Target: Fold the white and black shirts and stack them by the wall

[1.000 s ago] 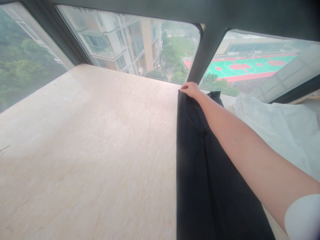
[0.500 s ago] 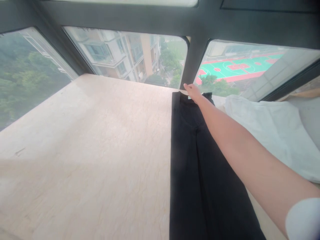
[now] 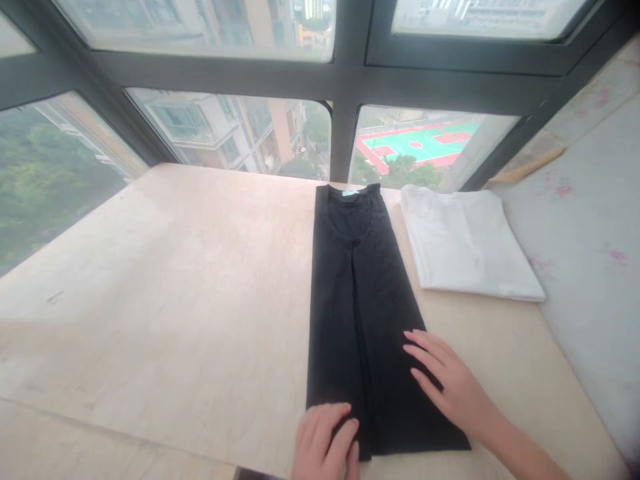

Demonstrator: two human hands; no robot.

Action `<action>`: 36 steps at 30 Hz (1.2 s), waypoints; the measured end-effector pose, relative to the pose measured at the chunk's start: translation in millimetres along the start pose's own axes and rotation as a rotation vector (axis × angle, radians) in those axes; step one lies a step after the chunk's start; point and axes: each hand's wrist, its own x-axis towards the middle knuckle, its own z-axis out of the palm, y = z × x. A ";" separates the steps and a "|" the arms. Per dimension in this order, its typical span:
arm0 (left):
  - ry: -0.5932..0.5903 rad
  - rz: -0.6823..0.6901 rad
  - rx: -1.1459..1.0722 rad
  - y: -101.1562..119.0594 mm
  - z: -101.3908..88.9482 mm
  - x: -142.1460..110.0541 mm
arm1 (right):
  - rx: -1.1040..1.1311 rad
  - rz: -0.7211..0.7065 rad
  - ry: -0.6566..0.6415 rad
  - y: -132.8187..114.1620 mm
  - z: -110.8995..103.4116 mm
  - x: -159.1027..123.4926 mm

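Black trousers (image 3: 360, 307): folded lengthwise, laid flat on the pale marble-patterned bench (image 3: 165, 280), waistband toward the window (image 3: 230, 127). Small pale-green label (image 3: 351, 193) inside the waistband; any writing too small to read. Left hand (image 3: 325, 443): fingers together, resting flat on the near hem, gripping nothing. Right hand (image 3: 447, 380): open, fingers spread, palm down on the trousers' right edge near the hem. Folded white garment (image 3: 465, 247): just beside the trousers on their right, not touching. Grey speckled surface (image 3: 595, 227): at the bench's right.
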 end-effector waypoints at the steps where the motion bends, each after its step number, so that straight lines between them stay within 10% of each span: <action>1: -0.027 0.023 0.021 -5.4 -8.4 -1.5 | -0.014 -0.005 -0.024 -4.8 0.8 -24.0; 9: -0.427 0.288 0.267 -26.3 -34.2 -28.6 | -0.175 -0.096 -0.282 -41.2 8.3 -92.8; 21: -0.394 0.460 0.204 -28.7 -63.2 -72.7 | -0.358 -0.420 0.024 -31.2 17.6 -154.6; 36: -0.307 -0.036 -0.157 -7.3 -92.7 -18.6 | 0.012 -0.192 0.249 -31.7 -38.4 -119.1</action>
